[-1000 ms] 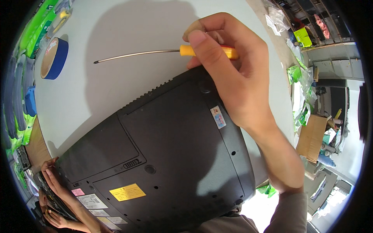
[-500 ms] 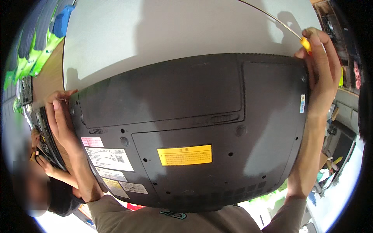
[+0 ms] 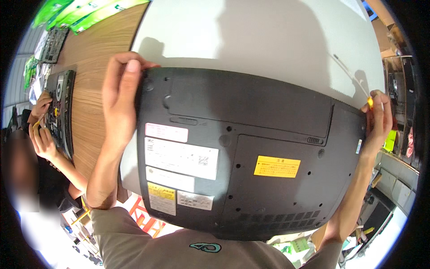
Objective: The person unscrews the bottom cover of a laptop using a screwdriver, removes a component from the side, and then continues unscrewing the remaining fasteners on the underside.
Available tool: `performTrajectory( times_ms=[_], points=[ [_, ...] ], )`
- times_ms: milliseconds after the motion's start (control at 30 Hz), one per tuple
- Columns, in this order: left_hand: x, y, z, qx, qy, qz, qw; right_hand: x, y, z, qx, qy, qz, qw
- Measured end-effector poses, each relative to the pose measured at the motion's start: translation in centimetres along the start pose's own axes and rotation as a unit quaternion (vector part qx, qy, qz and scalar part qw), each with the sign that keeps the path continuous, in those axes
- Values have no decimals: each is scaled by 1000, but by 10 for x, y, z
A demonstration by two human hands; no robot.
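A black laptop (image 3: 268,139) is held up with its underside facing me, tilted above the white tabletop (image 3: 188,31). My left hand (image 3: 123,89) grips its far left corner, with the thumb on the edge. At the far right corner my right hand (image 3: 378,116) grips the casing and also keeps a screwdriver (image 3: 370,103) in its fingers. Its yellow handle shows partly, and its thin shaft points up and left. On the underside are a yellow label (image 3: 277,166), several white labels, a battery cover with sliding latches, screw holes and a vent grille. The screen side is hidden.
To the left, another person's hands (image 3: 44,139) work at an opened laptop (image 3: 62,107) on a brown wooden table (image 3: 96,76). Green packages (image 3: 85,15) lie at the far left. Shelves with assorted items (image 3: 398,80) stand at the right.
The laptop has swung round and shifted right, its left side now higher and its right side lower. Both hands moved with it. More of the wooden table and the other person shows.
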State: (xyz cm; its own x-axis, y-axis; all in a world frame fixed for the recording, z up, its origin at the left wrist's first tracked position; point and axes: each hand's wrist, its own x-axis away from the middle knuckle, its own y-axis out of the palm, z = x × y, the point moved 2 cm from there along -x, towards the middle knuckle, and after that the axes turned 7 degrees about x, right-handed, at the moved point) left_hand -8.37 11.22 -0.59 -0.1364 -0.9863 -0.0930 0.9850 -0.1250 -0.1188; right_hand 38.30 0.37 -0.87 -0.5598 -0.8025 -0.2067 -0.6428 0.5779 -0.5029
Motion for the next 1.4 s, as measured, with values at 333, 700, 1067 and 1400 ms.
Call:
performTrajectory(
  times_ms=[333,700,1067,1400],
  points=[
    [-7,1,-2,-25,21,-26,999,-13,-8,8,-268,79,45,959],
    [-7,1,-8,-23,105,1,994,-80,-146,149,-123,106,428,889],
    [-3,1,-7,1,73,0,997,-103,-87,131,-9,109,190,976],
    [-2,-1,-1,-37,46,3,998,-91,-96,132,-24,165,167,972]
  ],
)
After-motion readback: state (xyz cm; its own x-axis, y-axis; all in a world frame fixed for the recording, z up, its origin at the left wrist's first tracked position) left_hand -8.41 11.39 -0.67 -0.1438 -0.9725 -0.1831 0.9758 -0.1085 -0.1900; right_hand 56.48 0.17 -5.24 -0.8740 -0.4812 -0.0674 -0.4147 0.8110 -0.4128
